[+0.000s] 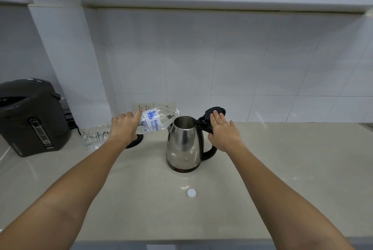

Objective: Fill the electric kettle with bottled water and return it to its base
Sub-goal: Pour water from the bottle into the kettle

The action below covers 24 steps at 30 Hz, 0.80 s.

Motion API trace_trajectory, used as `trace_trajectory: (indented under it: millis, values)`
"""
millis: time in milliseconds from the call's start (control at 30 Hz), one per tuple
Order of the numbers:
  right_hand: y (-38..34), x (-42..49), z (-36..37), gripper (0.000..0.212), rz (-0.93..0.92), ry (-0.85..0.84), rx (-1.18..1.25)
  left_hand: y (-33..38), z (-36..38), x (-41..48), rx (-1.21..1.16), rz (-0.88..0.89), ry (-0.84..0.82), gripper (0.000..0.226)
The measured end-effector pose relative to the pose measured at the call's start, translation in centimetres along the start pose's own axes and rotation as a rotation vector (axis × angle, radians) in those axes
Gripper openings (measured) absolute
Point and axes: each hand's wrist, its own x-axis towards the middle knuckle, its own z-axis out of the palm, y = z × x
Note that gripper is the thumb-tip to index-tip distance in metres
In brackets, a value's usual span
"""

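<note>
A steel electric kettle [182,142] with a black handle stands on the counter, its black lid [215,110] flipped open behind. My left hand [124,126] grips a clear water bottle [156,121] with a blue-printed label, tilted nearly flat, its neck over the kettle's open mouth. My right hand [224,129] rests flat with fingers apart on the top of the kettle's handle. The black kettle base [135,141] lies left of the kettle, mostly hidden behind my left wrist. A white bottle cap [191,192] lies on the counter in front of the kettle.
A dark hot-water dispenser [33,116] stands at the far left. A clear plastic bottle pack [96,135] lies beside it. Wall sockets [153,106] sit behind the bottle. The beige countertop [282,169] stretches right; its front edge is near me.
</note>
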Motion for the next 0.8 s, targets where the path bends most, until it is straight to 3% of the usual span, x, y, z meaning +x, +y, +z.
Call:
trace_trajectory:
  millis: [800]
  values:
    - [-0.06,-0.03,0.06,0.068,0.002,-0.002,0.017,-0.51,-0.22,0.09,0.02,-0.002,-0.007,0.069]
